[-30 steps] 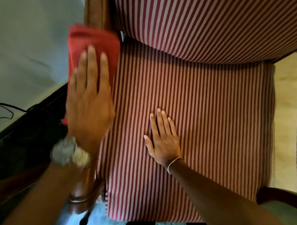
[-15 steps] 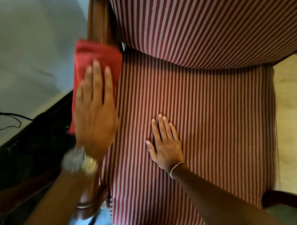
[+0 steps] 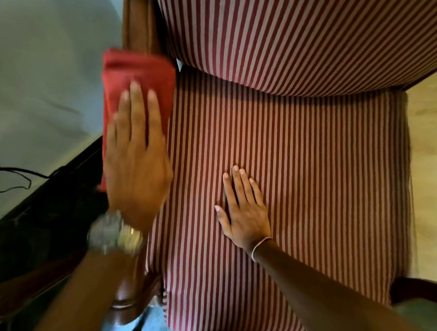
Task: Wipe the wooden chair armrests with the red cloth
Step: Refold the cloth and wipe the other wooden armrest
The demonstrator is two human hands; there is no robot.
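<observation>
The left hand (image 3: pixel 136 154) pressed flat on the red cloth (image 3: pixel 138 71) over the left wooden armrest (image 3: pixel 128 297), which ran lengthwise toward the backrest; the right hand (image 3: pixel 244 209) lay open on the striped seat cushion (image 3: pixel 313 186).

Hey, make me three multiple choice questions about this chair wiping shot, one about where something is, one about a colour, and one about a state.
1. Where does the right hand rest?
A. On the striped seat cushion
B. On the floor
C. On the chair's back

2. What colour is the cloth under the left hand?
A. Blue
B. Red
C. White

3. How is the left hand held?
A. Clenched in a fist
B. Hanging free in the air
C. Flat, fingers out, pressing the cloth on the left armrest

Answers:
1 A, the palm lies flat on the striped seat.
2 B, the folded fabric past the fingertips is plainly red.
3 C, the fingers lie straight over the cloth, along the line of the wooden arm.
</observation>
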